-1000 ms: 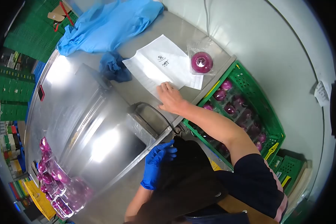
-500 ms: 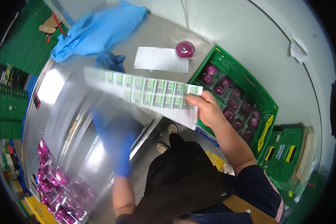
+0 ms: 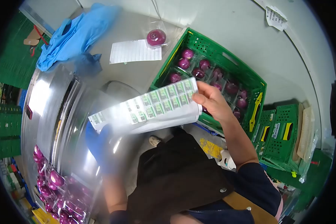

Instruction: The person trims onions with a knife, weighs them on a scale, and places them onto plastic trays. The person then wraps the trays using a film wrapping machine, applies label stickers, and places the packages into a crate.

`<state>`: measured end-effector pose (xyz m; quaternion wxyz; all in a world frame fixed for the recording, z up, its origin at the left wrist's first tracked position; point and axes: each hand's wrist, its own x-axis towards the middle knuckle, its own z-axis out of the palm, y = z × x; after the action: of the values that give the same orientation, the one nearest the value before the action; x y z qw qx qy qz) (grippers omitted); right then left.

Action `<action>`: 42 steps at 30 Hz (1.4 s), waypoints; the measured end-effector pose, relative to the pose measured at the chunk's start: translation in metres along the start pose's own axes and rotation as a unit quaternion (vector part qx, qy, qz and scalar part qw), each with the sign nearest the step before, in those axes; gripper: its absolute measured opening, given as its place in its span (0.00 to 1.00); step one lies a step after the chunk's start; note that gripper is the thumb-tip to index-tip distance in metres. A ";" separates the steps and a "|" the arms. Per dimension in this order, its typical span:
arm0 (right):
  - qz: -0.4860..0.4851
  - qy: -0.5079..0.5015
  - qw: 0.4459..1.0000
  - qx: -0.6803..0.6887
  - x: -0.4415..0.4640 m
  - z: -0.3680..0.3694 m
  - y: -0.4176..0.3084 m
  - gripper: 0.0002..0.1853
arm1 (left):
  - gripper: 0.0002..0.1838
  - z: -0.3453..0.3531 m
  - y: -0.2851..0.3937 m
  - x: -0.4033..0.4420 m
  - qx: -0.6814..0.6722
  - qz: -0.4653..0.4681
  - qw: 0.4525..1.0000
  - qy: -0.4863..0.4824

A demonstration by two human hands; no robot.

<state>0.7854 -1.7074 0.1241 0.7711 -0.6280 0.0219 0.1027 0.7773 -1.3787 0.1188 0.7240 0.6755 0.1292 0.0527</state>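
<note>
A long sheet of green-and-white labels [image 3: 162, 100] spans the space between my hands, some of its labels gone near the left end. My bare right hand [image 3: 212, 100] pinches its right end, thumb on top. At the other end is my left hand [image 3: 100, 143] in a blue glove, blurred, its fingers at the sheet's lower left corner; its exact finger pose is smeared. Behind the sheet, a white lined paper [image 3: 132, 51] lies on the steel table beside a wrapped red onion [image 3: 156, 37].
A green crate [image 3: 227, 58] of packed red onions stands at the right, with more green crates [image 3: 283, 130] beyond. Blue plastic [image 3: 76, 33] lies at the back left. Packed red onions [image 3: 58, 179] sit on the table's near left. A cable [image 3: 125, 85] crosses the table.
My right hand has picked up the label sheet from the table, and the sheet now tilts up to the right. My gloved left hand has come to its left end. The view has shifted right.
</note>
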 end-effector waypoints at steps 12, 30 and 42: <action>-0.184 0.203 0.941 -0.201 0.014 -0.039 0.003 0.13 | 0.26 0.055 -0.015 -0.041 0.029 0.092 0.984 0.150; -0.158 -0.152 0.928 -0.301 0.021 0.016 -0.012 0.12 | 0.50 0.044 -0.015 -0.050 0.136 0.199 0.965 0.099; -0.033 -0.273 0.908 -0.318 -0.012 -0.041 -0.039 0.19 | 0.47 0.069 0.001 -0.007 0.060 -0.057 0.968 -0.235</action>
<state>0.7847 -1.7566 0.1550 0.5097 -0.7876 -0.2437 0.2461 0.7885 -1.4473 0.1241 0.6942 0.7024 -0.0034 -0.1570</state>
